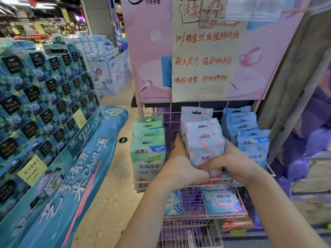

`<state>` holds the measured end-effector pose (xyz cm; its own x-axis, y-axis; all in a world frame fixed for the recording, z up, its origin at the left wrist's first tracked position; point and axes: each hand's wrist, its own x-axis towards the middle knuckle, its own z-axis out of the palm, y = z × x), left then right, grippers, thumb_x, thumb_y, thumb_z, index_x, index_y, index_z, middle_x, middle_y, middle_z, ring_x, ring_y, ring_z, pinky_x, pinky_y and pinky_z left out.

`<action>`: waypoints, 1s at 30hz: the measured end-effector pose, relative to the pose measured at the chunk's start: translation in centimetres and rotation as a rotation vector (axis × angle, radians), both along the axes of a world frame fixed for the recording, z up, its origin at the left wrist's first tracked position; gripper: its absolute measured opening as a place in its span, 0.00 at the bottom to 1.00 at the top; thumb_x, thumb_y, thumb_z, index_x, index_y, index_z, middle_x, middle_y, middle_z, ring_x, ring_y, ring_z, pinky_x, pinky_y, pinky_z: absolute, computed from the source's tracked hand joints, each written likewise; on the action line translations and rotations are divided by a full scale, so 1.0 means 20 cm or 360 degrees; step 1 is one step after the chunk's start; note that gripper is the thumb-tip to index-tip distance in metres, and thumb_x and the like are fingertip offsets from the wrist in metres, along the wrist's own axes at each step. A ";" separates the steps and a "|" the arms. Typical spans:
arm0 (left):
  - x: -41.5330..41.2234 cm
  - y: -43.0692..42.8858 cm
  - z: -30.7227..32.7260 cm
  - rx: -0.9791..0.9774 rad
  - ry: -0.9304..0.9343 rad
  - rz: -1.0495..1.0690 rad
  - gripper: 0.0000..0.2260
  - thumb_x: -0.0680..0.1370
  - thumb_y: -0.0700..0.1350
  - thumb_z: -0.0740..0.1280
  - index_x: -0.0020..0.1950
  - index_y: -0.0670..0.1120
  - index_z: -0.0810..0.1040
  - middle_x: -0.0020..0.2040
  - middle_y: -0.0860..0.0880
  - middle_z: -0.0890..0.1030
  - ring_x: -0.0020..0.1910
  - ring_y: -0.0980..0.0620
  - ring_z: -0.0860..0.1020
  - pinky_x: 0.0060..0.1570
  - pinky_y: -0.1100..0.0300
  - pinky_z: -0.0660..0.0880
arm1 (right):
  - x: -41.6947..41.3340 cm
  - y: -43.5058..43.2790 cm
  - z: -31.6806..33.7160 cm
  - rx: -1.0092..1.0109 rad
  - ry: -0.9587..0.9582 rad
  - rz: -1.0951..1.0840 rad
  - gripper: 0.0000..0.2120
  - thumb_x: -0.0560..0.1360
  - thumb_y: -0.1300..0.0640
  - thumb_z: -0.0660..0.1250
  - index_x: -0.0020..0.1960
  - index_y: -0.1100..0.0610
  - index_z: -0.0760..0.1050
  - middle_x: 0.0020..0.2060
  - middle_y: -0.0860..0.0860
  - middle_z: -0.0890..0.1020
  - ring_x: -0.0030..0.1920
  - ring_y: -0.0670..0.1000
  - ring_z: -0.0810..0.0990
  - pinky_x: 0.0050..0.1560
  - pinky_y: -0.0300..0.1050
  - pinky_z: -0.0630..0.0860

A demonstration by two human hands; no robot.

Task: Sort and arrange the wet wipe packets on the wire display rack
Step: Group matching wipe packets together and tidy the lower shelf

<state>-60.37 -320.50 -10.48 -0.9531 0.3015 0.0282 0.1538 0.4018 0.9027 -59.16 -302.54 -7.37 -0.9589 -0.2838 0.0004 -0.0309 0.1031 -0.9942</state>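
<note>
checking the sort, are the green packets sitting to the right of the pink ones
No, the green packets stand at the left end of the wire rack, left of the pink packets; the blue packets are on the right.

Store aisle, speckled beige floor (114, 185) with a round green floor marker (123, 140). Left: stacked teal tissue boxes (44, 97) on a blue printed display base (75, 185). Pink poster board (152, 51) with a handwritten paper sign (206, 56). Grey pillar (100, 20) behind; blurred ceiling lights far left.
</note>
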 end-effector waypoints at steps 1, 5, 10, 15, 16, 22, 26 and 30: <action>-0.01 0.01 0.00 -0.0023 0.0018 0.0024 0.56 0.54 0.55 0.82 0.76 0.65 0.54 0.66 0.54 0.75 0.64 0.52 0.79 0.57 0.48 0.83 | 0.00 0.00 0.00 -0.0011 -0.0022 -0.0022 0.39 0.58 0.75 0.71 0.68 0.57 0.75 0.56 0.56 0.87 0.58 0.54 0.85 0.51 0.48 0.83; 0.00 0.01 0.02 -0.0130 -0.0038 0.0016 0.54 0.54 0.61 0.84 0.73 0.61 0.57 0.63 0.59 0.72 0.66 0.55 0.77 0.63 0.51 0.79 | -0.01 0.00 -0.01 0.0038 -0.0110 -0.0026 0.36 0.63 0.80 0.67 0.68 0.57 0.75 0.54 0.55 0.87 0.56 0.52 0.86 0.49 0.46 0.82; 0.02 0.01 0.04 -0.0096 -0.0109 -0.0021 0.45 0.62 0.58 0.83 0.70 0.52 0.60 0.56 0.65 0.74 0.58 0.58 0.80 0.59 0.49 0.81 | 0.00 0.01 -0.01 -0.0139 -0.0274 -0.0018 0.39 0.62 0.73 0.63 0.72 0.53 0.69 0.59 0.54 0.85 0.61 0.52 0.84 0.54 0.48 0.83; -0.01 0.04 0.02 0.0103 -0.0176 0.0005 0.56 0.60 0.58 0.83 0.78 0.60 0.50 0.64 0.60 0.79 0.63 0.58 0.80 0.65 0.52 0.79 | 0.02 -0.02 0.01 -0.0320 -0.0222 -0.0146 0.34 0.62 0.69 0.61 0.67 0.53 0.75 0.57 0.54 0.86 0.60 0.55 0.85 0.56 0.52 0.81; -0.01 0.04 0.02 0.0118 -0.0196 0.0010 0.57 0.60 0.58 0.83 0.79 0.59 0.50 0.65 0.60 0.79 0.63 0.59 0.80 0.65 0.52 0.78 | 0.02 -0.03 0.01 -0.0365 -0.0212 -0.0190 0.33 0.61 0.67 0.61 0.65 0.52 0.76 0.55 0.53 0.87 0.56 0.53 0.86 0.52 0.50 0.81; -0.03 0.07 0.03 0.0201 -0.0214 0.0011 0.53 0.63 0.50 0.85 0.78 0.54 0.56 0.63 0.61 0.80 0.59 0.63 0.82 0.64 0.55 0.80 | 0.00 -0.10 -0.01 -0.0485 -0.0264 -0.0406 0.32 0.57 0.66 0.58 0.59 0.55 0.78 0.43 0.50 0.88 0.43 0.49 0.87 0.39 0.44 0.81; -0.02 0.08 0.04 0.0236 -0.0119 -0.0031 0.47 0.66 0.42 0.83 0.78 0.52 0.60 0.62 0.60 0.82 0.58 0.65 0.82 0.61 0.57 0.81 | -0.03 -0.14 -0.02 -0.0536 -0.0234 -0.0537 0.35 0.56 0.66 0.59 0.62 0.56 0.77 0.48 0.54 0.87 0.49 0.54 0.86 0.51 0.50 0.81; -0.01 0.08 0.04 0.0239 -0.0035 0.0046 0.46 0.64 0.45 0.82 0.77 0.58 0.61 0.59 0.61 0.84 0.57 0.62 0.83 0.61 0.52 0.81 | -0.03 -0.14 -0.02 -0.0474 -0.0143 -0.0539 0.37 0.56 0.66 0.60 0.65 0.54 0.75 0.54 0.60 0.84 0.55 0.56 0.84 0.53 0.53 0.79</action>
<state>-60.61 -318.85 -9.78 -0.9623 0.2676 0.0498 0.1234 0.2662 0.9560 -59.72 -305.40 -7.82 -0.9976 0.0453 -0.0527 0.0428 -0.1979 -0.9793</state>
